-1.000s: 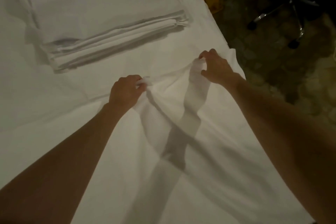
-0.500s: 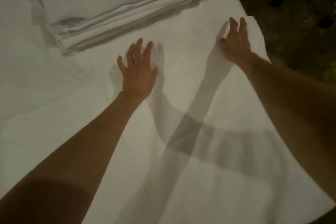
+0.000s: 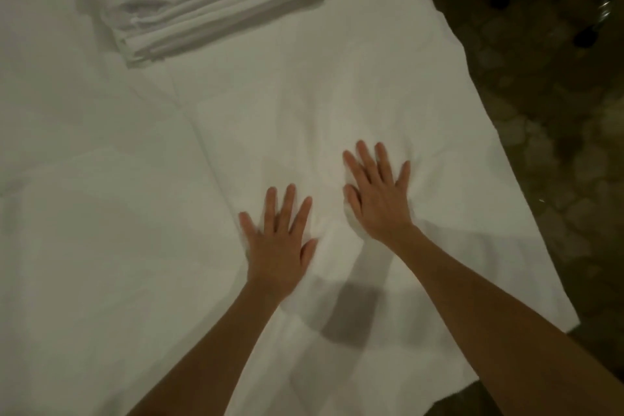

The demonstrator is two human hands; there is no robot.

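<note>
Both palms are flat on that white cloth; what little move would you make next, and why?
Probably slide both palms apart, out toward the edges. The left hand and right hand press flat, fingers spread, on the white cloth sheet, and soft creases show between and around them; smoothing should come before any fold.

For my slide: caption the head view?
Left hand and right hand press a white sheet flat; folded sheets beyond.

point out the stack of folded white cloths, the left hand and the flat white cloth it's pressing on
stack of folded white cloths (image 3: pixel 233 10): head view, on its layered front edge
left hand (image 3: pixel 278 243): head view, back of the hand
flat white cloth (image 3: pixel 337 94): head view, bare part beyond the fingers
</note>
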